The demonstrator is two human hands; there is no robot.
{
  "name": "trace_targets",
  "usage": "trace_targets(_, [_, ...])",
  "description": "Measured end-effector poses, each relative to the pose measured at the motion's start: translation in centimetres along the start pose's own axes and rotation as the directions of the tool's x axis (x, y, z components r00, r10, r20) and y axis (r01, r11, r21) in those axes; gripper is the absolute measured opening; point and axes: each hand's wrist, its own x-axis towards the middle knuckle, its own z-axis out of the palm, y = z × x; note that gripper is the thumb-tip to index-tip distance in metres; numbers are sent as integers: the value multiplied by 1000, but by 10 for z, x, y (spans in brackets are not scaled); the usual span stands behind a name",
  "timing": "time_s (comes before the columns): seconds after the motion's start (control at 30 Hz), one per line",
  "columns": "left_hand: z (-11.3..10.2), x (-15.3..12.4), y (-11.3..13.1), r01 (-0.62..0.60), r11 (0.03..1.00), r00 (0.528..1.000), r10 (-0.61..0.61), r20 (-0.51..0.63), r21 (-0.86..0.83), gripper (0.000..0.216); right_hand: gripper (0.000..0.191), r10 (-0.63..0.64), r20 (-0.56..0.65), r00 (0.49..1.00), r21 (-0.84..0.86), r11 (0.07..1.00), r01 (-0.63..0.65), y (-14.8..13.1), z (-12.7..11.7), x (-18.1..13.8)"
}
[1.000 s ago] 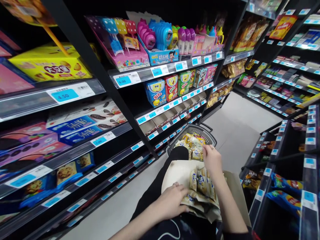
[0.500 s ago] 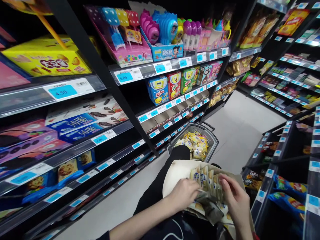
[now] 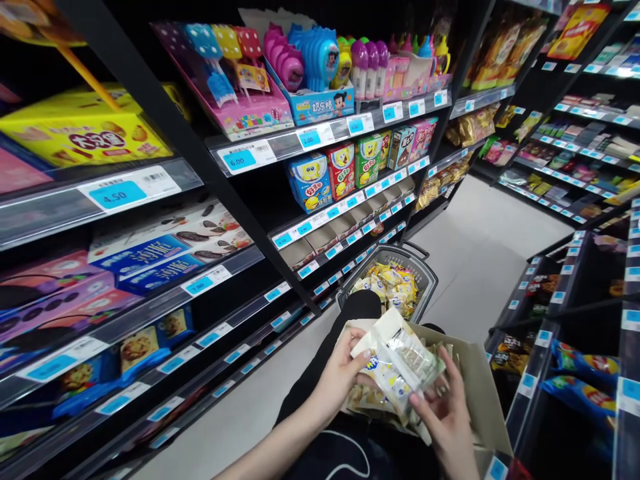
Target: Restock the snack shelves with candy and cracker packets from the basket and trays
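Low in the view, my left hand [image 3: 340, 381] and my right hand [image 3: 447, 417] grip a stack of small yellow-and-white snack packets [image 3: 397, 363] from either side. The stack is tilted flat, lifted a little above an open cardboard box [image 3: 477, 393] that rests on my lap. More packets lie in the box beneath the hands. Just beyond the box, on the floor, stands a grey shopping basket [image 3: 427, 270] filled with the same kind of packets.
Black shelving full of biscuit and candy boxes [image 3: 165, 247] with blue price tags lines the left side. A low shelf with chip bags [image 3: 575, 373] stands close on the right. A grey floor aisle [image 3: 480, 253] runs ahead between them.
My right hand came back from the basket to the box. Both hands gathered the packets standing in the box and lifted them as a stack, tilting it flat.
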Motion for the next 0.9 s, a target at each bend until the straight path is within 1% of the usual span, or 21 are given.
trace_targets(0.07, [-5,-4,-1,-57,998,998,55,35,32,62,67,28,51,998,26,999,-30,-2,-2,-1])
trace_targets(0.1, [-8,-5,0,-111,990,992,104,71,87,75,59,35,50,998,-2,999,-35,-4,-4,-2])
trace_targets(0.13, [-11,-5,2,-166,972,982,148,118,165,80,50,33,34,999,-52,998,-31,-6,-7,-2])
trace_targets(0.17, [-14,-4,3,-211,944,971,173,164,252,77,41,12,15,1000,-115,993,-10,-8,-10,-3])
trace_targets(0.2, [-17,-3,5,-234,912,964,174,199,336,67,33,-31,11,999,-185,982,33,-11,-13,-3])
trace_targets(0.27, [-19,-2,9,-216,867,968,131,213,449,43,21,-173,54,983,-297,938,181,-16,-18,-3])
trace_targets(0.33, [-19,-1,11,-205,864,973,129,190,460,36,18,-333,113,936,-329,877,351,-21,-21,-3])
trace_targets(0.4, [-16,-3,12,-241,875,967,177,186,420,35,21,-439,134,888,-308,833,459,-24,-23,-3])
trace_targets(0.43, [-15,-3,11,-267,878,960,205,191,398,32,22,-461,141,876,-296,825,482,-26,-24,-2])
trace_targets(0.5, [-13,-5,11,-313,877,946,255,199,364,21,23,-457,179,871,-291,821,491,-30,-26,-2])
trace_targets(0.6, [-13,-5,10,-336,873,939,282,195,353,6,27,-431,288,855,-323,797,511,-36,-32,-1])
trace_targets(0.67, [-13,-4,10,-325,868,944,273,185,375,5,31,-438,342,831,-339,768,544,-38,-35,0])
trace_targets(0.7, [-13,-3,10,-316,862,947,265,179,395,6,32,-449,347,823,-344,756,557,-39,-37,1])
trace_targets(0.8, [-11,-3,12,-299,824,954,258,152,482,4,25,-500,277,820,-362,737,571,-37,-36,0])
trace_targets(0.87, [-9,-4,14,-294,791,955,262,138,537,5,15,-506,215,835,-384,743,549,-35,-32,-2])
trace_targets(0.9, [-8,-5,16,-294,775,955,264,136,559,6,10,-484,191,854,-401,756,518,-35,-29,-3])
